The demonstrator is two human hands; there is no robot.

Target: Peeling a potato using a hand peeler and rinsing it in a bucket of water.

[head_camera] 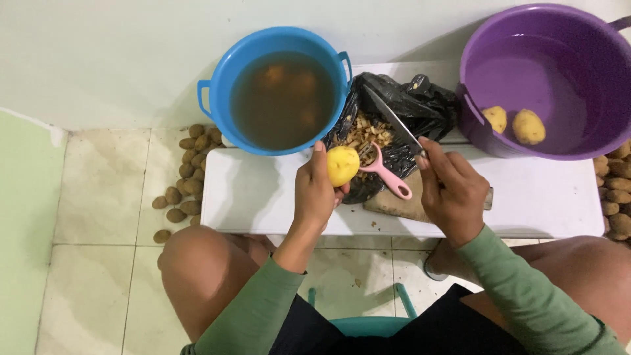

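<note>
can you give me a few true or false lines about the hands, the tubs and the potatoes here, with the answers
1. The left hand holds a peeled yellow potato. True.
2. The right hand holds the pink-handled peeler. False: it grips a steel-bladed knife; the peeler lies on the black plastic bag of peelings.
3. The round purple plastic tub holds two peeled potatoes. True.
4. The round blue plastic tub is dry. False: it is full of murky brown water.
5. Unpeeled brown potatoes lie on the tiled floor. True.
</note>
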